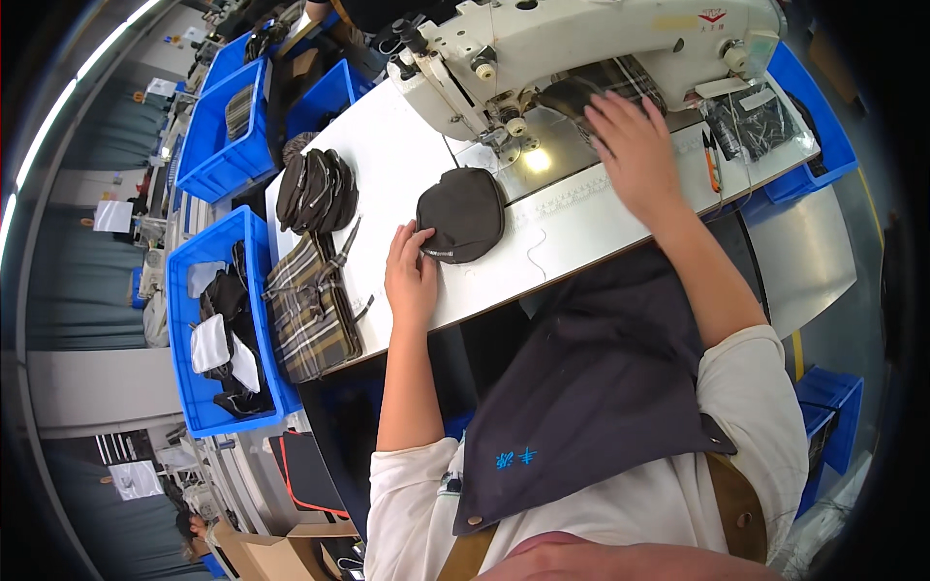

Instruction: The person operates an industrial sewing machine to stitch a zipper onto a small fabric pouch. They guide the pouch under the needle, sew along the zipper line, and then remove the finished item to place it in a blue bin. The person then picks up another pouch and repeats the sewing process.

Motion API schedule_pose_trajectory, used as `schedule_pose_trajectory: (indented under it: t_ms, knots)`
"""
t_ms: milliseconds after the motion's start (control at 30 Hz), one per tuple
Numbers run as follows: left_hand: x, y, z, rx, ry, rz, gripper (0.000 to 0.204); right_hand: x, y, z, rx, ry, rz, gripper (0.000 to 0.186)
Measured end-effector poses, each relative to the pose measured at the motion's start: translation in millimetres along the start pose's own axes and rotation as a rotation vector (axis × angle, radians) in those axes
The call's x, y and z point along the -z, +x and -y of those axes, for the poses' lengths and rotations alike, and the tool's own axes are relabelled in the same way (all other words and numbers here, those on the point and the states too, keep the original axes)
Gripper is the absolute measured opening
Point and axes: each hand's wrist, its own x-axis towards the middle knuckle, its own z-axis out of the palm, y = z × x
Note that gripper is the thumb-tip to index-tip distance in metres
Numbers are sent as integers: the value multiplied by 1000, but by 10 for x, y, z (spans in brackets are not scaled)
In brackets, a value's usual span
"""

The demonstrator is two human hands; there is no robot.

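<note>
A dark brown rounded pouch [463, 215] lies on the white sewing table, left of the machine's needle area. My left hand [412, 276] grips its lower left edge, near a bit of zipper, with the fingertips. Under the arm of the white sewing machine [572, 44] is a dark, plaid fabric piece [635, 77]. On the near edge of that piece rests my right hand [635, 155], fingers stretched out and apart. The machine arm hides part of the fabric. A lamp lights the plate beside the needle.
Stacked dark pouches [317, 191] and folded plaid pieces [312, 315] sit at the table's left. A blue bin [177, 339] holds dark and white pieces. Orange-handled snips [714, 165] lie at right, beside a clear bag [751, 121]. A loose thread [538, 254] trails near the front edge.
</note>
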Motion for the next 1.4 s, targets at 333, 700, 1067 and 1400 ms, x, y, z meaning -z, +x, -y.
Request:
schedule_pose_trajectory:
  t_ms: [333, 700, 1067, 1400]
  knots:
    - [86, -85, 74, 373, -567, -261, 39, -80, -559, 1008, 139, 183, 422, 69]
    - [471, -557, -222, 277, -839, -252, 26, -312, -360, 1466, 140, 584, 202, 55]
    - [619, -607, -904, -64, -748, 105, 74, 320, -45, 1488, -816, 1902, 949, 37]
    - [456, -676, -808, 311, -964, 555, 24, 340, -185, 1390, -405, 1800, 1017, 7]
